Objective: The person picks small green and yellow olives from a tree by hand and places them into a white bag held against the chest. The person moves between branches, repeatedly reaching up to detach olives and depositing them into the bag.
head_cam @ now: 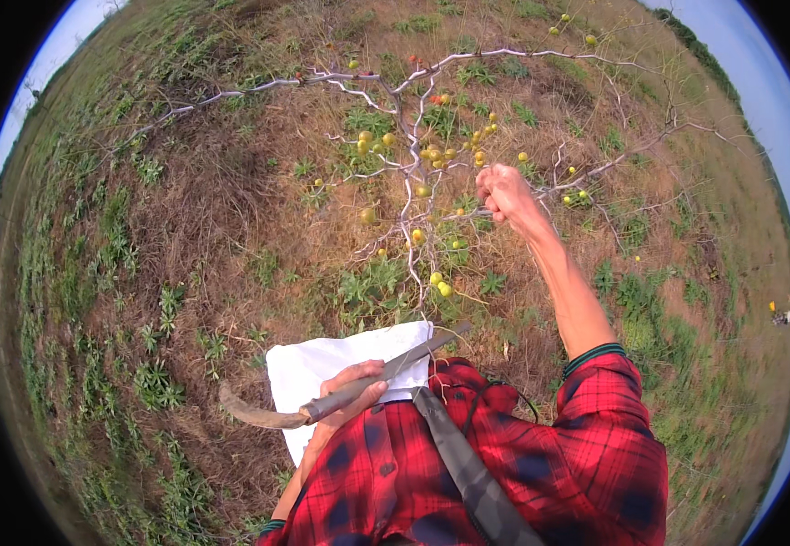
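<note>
My left hand grips a long hand tool with a straight grey length and a curved brown end. It lies slantwise over a white cloth or bag at my waist; the cloth's far side is hidden. Before me spreads a nearly leafless shrub with pale, forking branches. Round yellow-green fruits hang in clusters about its middle. Reaching out at the shrub's right side, my right hand has curled fingers, close to a few small fruits. Whether anything is inside that hand cannot be seen.
A dark camouflage strap crosses my red plaid shirt. Dry grass and green leafy weeds cover the ground. Thin side branches reach out to the right. Small white and yellow things show at the far right.
</note>
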Demonstrator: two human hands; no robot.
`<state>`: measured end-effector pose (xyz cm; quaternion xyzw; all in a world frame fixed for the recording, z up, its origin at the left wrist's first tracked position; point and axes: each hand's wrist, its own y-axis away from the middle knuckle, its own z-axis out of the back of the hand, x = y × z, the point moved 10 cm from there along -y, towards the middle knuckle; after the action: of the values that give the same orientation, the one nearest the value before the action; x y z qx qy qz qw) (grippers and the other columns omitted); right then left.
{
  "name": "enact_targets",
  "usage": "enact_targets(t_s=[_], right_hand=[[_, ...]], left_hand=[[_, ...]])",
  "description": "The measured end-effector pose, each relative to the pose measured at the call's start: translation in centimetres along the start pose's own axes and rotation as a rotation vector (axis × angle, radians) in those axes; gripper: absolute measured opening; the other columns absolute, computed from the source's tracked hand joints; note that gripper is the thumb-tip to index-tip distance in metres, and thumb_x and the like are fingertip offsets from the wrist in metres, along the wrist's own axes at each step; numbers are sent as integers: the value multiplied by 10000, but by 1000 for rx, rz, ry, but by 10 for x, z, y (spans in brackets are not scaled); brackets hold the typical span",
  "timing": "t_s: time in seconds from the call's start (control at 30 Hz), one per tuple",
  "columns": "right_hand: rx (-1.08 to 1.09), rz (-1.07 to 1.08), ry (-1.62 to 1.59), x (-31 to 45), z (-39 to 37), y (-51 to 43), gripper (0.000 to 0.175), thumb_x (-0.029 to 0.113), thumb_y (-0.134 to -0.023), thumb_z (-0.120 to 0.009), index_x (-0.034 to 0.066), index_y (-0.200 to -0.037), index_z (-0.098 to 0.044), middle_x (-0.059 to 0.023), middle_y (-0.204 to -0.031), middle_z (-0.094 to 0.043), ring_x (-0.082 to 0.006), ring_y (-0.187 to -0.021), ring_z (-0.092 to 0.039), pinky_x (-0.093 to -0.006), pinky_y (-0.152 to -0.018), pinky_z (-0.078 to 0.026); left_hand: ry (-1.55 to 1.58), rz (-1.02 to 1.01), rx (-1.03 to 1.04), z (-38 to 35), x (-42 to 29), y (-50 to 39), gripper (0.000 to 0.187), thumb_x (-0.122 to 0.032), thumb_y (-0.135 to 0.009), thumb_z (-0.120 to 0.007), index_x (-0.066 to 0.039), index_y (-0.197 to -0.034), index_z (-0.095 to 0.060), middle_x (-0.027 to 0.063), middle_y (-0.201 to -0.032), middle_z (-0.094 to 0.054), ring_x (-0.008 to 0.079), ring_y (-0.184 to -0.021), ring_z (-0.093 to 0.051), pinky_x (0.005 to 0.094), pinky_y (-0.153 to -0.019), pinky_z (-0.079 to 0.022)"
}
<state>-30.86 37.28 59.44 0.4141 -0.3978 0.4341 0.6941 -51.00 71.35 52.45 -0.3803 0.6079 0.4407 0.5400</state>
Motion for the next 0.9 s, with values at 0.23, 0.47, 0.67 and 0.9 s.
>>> enact_targets(t_s=[0.23, 0.47, 0.67, 0.9], right_hand=[[-509, 612, 615, 48, 10, 17, 379, 241, -805, -598, -2, -1069, -476, -169, -703, -622, -309, -606, -596, -446, -656, -475], [-293, 475, 801, 51, -3, -3, 292, 279, -909, -570, -9, -898, -524, -111, -607, -565, -264, -531, -549, -428, -522, -448], [-249, 573, 892, 52, -7, 2, 259, 242, -917, -532, 20, -785, -553, -58, -560, -505, -156, -425, -448, -310, -376, -355], [143, 15, -571, 19, 0, 14, 147, 120, -868, -472, 43, -776, -557, 7, -564, -457, -63, -429, -359, -228, -356, -263]], left_hand=[[-5, 34, 7, -3, 3, 1, 256, -103, -803, -754, 21, -1012, -674, 143, -1068, -671, 181, -1005, -623, 291, -874, -499], [22, 51, -8, -4, 7, 6, 261, -100, -803, -755, 25, -1014, -666, 151, -1084, -666, 193, -1021, -619, 306, -893, -497], [24, 137, 9, -9, 9, 14, 258, -105, -825, -733, 22, -1037, -657, 104, -1133, -636, 129, -929, -599, 235, -758, -503], [-7, 99, 15, -12, 5, 14, 264, -109, -819, -737, 20, -1037, -663, 114, -1138, -637, 154, -1006, -592, 257, -819, -500]])
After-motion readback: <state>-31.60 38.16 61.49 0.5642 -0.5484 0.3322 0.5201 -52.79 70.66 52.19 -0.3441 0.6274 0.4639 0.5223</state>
